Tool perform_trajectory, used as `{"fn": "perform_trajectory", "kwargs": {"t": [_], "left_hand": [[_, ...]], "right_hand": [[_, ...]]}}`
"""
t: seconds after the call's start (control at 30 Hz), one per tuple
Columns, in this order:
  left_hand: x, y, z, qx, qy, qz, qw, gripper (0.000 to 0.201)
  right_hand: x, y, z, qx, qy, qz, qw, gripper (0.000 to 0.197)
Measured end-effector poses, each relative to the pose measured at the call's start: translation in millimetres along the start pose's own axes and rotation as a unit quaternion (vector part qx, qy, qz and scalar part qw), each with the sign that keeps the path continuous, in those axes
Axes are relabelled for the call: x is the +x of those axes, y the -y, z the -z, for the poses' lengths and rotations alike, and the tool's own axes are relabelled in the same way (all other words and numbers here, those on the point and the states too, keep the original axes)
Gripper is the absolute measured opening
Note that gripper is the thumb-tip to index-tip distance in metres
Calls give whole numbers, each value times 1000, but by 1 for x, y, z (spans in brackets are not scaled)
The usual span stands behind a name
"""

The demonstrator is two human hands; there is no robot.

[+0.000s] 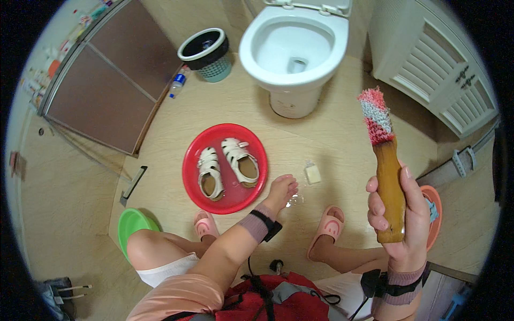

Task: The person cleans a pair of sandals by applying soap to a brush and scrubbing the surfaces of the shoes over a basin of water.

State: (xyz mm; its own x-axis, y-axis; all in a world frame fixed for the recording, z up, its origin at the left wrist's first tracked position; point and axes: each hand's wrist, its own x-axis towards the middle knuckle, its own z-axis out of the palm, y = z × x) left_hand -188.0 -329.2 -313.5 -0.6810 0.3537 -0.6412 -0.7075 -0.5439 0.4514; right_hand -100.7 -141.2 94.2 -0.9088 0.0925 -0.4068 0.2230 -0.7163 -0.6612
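Right hand point(402, 214) is clamped on upright brush point(384, 160). Left hand point(281, 191), fingers apart, hangs nearer the 2 sandals point(227, 166) in the red basin point(257, 144), frame center.

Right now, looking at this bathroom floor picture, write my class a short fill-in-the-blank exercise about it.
1. The right hand holds a wooden-handled ____.
2. Two white sandals lie in a red ____.
3. The left hand reaches toward the floor between the red basin and a bar of ____.

Missing words: brush; basin; soap
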Motion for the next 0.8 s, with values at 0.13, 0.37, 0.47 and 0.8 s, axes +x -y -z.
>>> {"fn": "perform_trajectory", "kwargs": {"t": [0.13,0.37,0.47,0.8], "left_hand": [[-77,-57,8,7,-116,-157,981,10],[-155,-159,115,620,-454,-340,542,65],[-162,-181,123,705,-381,-202,563,89],[-120,-176,150,820,-191,83,533,105]], "right_hand": [[-5,-13,-32,-26,100,-9,995,37],[5,-65,-80,-38,166,-69,983,33],[11,-79,-89,-51,169,-84,981,33],[18,-88,-100,-86,146,-98,981,37]]}}
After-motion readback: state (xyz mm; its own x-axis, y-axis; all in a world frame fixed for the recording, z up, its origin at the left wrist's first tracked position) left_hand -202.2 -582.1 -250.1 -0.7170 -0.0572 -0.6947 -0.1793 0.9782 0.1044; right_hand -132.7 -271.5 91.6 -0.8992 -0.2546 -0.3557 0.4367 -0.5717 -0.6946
